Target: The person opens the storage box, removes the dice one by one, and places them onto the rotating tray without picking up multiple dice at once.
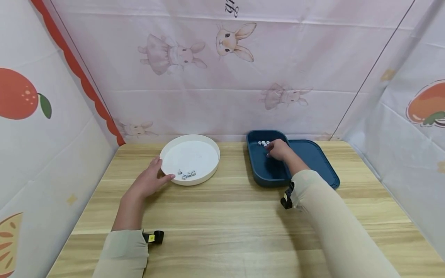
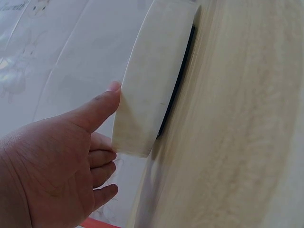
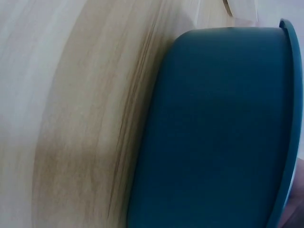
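Note:
Beside a round white tray (image 1: 190, 152), my left hand (image 1: 149, 179) has its thumb and fingers spread at the left side of the rim. Its thumb tip touches the rim in the left wrist view. Several white dice (image 1: 189, 175) lie at the tray's near edge. My right hand (image 1: 279, 150) reaches down into a dark blue rectangular box (image 1: 267, 173), fingers bent beside several small dice (image 1: 264, 143). One more die (image 1: 268, 155) shows right at the fingertips; I cannot tell whether it is held. In the right wrist view the box's wall hides most of that hand.
A flat dark blue lid (image 1: 314, 160) lies right of the box, partly behind the right forearm. Everything stands toward the back of a wooden table (image 1: 222, 227). A printed cloth (image 1: 208, 104) hangs directly behind, with white cloths at both sides.

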